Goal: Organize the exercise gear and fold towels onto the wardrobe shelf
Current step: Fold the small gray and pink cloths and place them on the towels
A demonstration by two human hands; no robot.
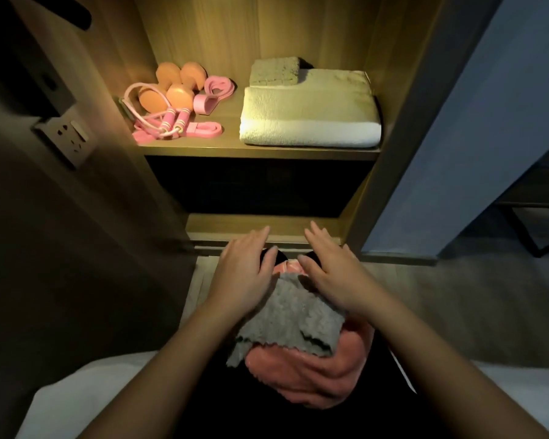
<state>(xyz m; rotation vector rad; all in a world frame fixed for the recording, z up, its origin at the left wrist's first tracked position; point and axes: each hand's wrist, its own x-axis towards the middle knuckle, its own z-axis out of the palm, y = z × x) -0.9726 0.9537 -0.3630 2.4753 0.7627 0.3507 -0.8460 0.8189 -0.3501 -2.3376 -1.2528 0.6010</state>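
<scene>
A small grey towel lies rumpled on a pink towel on my lap, low in the head view. My left hand and my right hand lie flat with straight fingers on the grey towel's far edge, one at each side. On the lit wardrobe shelf, a folded white towel sits at the right with a small folded grey towel on top at the back. Orange dumbbells, a pink skipping rope and pink resistance bands lie at the left.
The wardrobe's lower compartment is dark. A wall socket sits on the left wall. The open wardrobe door stands at the right. White bedding flanks my lap on both sides.
</scene>
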